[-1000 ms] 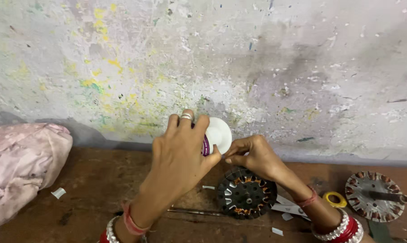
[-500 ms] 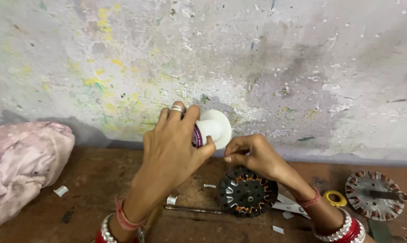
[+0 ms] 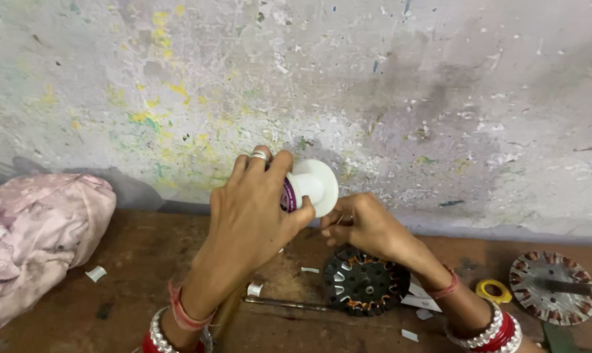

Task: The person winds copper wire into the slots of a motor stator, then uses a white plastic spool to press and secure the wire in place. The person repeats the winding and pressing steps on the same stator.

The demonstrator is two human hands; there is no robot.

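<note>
Left hand: left hand [image 3: 253,209] raised over the middle of the worn brown wooden table [image 3: 132,307]; fingers [image 3: 279,171] clenched round a white plastic spool with a purple label band [image 3: 312,186], one flange facing the wall.

Right hand: right hand [image 3: 364,225] just beside the spool's lower edge; fingertips pinched together, probably on a fine strand from the spool, though the view is too poor to confirm.

Spool position: in the air, above the table and in front of the stained, paint-flecked wall [image 3: 407,98].

Handling estimate: spool looks light, stiff and smooth; flanges could slip under a loose grip. Best hold is across the barrel or over one flange rim, as the left hand has it.

Under the hands: dark round motor stator with copper windings [image 3: 364,284] lying flat on the table, below the right hand; thin metal rod [image 3: 286,304] just left of it.

Right end of table: grey round slotted stator disc [image 3: 551,287]; small yellow tape ring [image 3: 493,291] between it and the right wrist.

Left end of table: crumpled pink cloth [image 3: 37,238].

Scattered: white paper scraps [image 3: 95,273].
</note>
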